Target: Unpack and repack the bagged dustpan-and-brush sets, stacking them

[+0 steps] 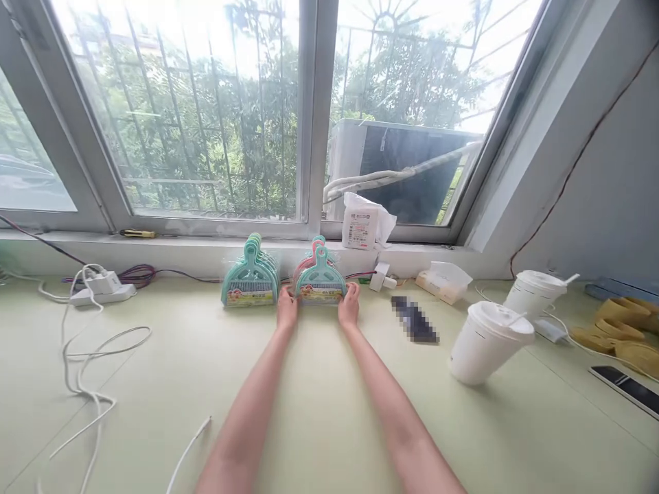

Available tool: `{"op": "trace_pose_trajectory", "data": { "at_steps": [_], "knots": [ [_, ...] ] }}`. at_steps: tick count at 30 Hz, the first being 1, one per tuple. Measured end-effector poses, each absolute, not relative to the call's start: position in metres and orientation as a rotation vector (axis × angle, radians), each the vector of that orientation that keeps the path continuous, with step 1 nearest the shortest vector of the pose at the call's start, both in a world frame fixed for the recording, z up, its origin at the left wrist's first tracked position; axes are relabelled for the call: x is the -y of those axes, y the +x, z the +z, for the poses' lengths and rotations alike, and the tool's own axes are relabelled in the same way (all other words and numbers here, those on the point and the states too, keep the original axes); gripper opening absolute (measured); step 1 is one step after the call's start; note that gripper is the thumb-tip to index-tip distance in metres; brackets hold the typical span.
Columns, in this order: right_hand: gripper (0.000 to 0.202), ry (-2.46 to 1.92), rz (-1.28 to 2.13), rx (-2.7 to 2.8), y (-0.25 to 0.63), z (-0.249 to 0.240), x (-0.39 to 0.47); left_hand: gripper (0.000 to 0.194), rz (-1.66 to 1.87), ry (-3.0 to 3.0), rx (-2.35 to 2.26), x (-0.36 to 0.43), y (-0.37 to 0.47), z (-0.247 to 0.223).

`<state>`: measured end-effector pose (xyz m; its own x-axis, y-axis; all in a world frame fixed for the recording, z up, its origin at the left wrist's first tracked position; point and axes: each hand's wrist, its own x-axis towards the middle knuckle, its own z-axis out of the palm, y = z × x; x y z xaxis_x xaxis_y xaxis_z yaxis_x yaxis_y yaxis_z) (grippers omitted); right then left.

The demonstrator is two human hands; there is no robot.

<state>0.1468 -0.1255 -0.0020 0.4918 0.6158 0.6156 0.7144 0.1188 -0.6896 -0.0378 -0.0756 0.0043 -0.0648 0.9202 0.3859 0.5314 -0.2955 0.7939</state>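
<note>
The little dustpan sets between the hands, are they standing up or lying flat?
Standing up. The dustpan sets rest on their wide bottom edges with handles pointing upward, the left hand and right hand steadying each side.

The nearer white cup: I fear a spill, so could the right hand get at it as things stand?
Probably yes. The right hand rests on the dustpan set, and only bare table and a dark flat item lie between it and the nearer white cup.
</note>
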Motion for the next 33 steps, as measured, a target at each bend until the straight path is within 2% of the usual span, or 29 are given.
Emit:
{"op": "trace_pose_trajectory", "data": {
  "at_steps": [4, 10, 15, 23, 29, 33],
  "knots": [
    [0.042, -1.496, -0.153, 1.243, 0.152, 0.0, 0.086, 0.054, 1.406, 1.761, -1.607, 0.041, -0.031, 0.002],
    [0.064, -1.616, -0.05, 1.354, 0.151, -0.008, 0.061, 0.033, 1.148, 2.012, -1.844, 0.033, -0.02, 0.006],
    [0.067, -1.617, 0.074, 1.35, 0.151, -0.013, 0.061, 0.036, 1.054, 2.055, -1.841, 0.039, -0.022, 0.012],
    [0.077, -1.458, -0.107, 1.428, 0.149, -0.016, 0.058, 0.066, 1.221, 1.999, -1.869, 0.047, -0.02, 0.011],
    [0.068, -1.454, -0.212, 1.33, 0.146, -0.011, 0.063, 0.078, 1.49, 2.084, -1.743, 0.082, -0.014, 0.004],
    [0.06, -1.399, -0.256, 1.229, 0.144, 0.002, 0.091, 0.068, 1.457, 2.184, -1.633, 0.118, -0.033, 0.006]
  ]
}}
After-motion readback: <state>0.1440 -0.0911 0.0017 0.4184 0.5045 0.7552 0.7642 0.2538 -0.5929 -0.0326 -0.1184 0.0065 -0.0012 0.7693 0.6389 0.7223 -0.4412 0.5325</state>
